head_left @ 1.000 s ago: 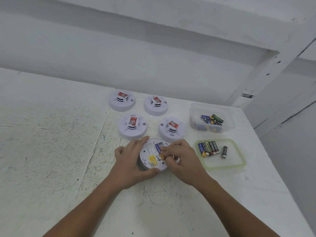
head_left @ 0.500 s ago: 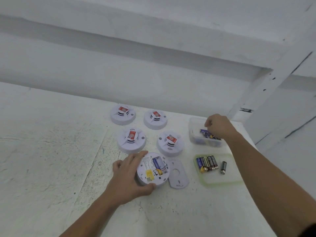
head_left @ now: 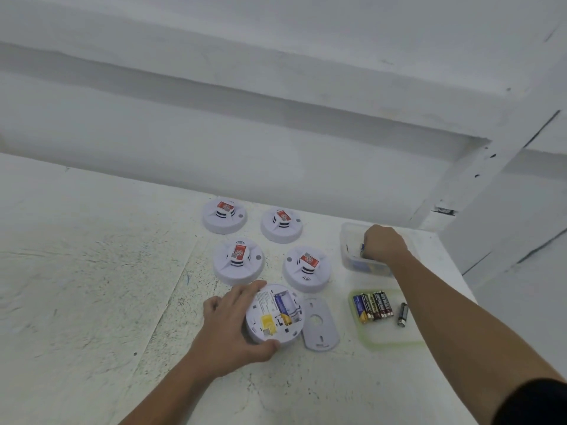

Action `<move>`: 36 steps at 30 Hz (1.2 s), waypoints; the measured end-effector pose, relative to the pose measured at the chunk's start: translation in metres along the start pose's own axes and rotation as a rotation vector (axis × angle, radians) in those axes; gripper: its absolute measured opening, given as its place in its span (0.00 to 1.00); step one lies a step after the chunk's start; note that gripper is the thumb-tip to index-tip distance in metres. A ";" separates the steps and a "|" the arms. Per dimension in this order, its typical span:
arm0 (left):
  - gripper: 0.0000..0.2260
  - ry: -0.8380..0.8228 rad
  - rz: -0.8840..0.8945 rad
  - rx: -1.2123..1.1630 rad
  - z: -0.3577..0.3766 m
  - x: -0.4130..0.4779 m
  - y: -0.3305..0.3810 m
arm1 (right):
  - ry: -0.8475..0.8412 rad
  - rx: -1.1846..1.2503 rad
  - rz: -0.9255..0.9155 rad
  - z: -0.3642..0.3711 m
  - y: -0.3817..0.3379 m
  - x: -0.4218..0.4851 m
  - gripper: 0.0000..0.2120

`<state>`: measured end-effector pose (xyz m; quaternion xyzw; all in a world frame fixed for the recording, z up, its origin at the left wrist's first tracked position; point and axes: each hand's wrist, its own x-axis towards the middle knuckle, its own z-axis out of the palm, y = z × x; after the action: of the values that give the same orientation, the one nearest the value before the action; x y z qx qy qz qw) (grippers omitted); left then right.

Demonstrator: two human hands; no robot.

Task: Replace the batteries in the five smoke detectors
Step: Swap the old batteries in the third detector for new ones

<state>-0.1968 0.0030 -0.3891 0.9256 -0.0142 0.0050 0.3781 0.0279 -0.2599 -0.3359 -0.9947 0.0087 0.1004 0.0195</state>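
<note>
Left hand (head_left: 233, 326): clasps the left rim of the upturned smoke detector (head_left: 274, 314), fingers over its far side, thumb on its near side.
Upturned smoke detector: lies back-up on the worktop (head_left: 92, 271), nearest the person, with its compartment uncovered and a blue battery (head_left: 282, 303) in it.
Cover plate (head_left: 320, 325): flat on the worktop, just right of that detector.
Right hand (head_left: 385, 243): reaches down into the clear plastic tub (head_left: 348, 240), fingers curled; a blue battery end (head_left: 362, 248) shows at the fingertips, but I cannot tell whether they grip it.
Clear plastic tub: by the worktop's far right corner.
Other 4 smoke detectors (head_left: 238, 262): dome-up in 2 rows of 2 toward the far edge, each with a red label.
Green-rimmed tray (head_left: 395, 343): near the right edge, in front of the tub.
Tray batteries: 4 AA cells (head_left: 372, 306) side by side, 1 dark cell (head_left: 402, 314) apart on their right.
</note>
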 end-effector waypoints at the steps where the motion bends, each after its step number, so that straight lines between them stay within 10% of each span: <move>1: 0.43 0.001 0.005 -0.002 0.000 0.000 0.000 | -0.013 -0.006 -0.004 0.000 -0.002 0.000 0.09; 15: 0.42 0.002 0.009 -0.014 -0.001 -0.001 -0.003 | -0.056 0.283 -0.061 -0.013 -0.004 -0.010 0.04; 22: 0.42 0.006 0.004 -0.011 -0.002 -0.001 -0.002 | 0.085 0.953 0.021 -0.029 0.006 -0.016 0.05; 36: 0.43 0.020 0.025 -0.001 -0.002 0.001 -0.002 | -0.281 1.640 -0.114 -0.033 -0.029 -0.098 0.11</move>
<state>-0.1962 0.0060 -0.3892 0.9250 -0.0221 0.0192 0.3789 -0.0608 -0.2304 -0.2833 -0.6421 0.0262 0.1845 0.7437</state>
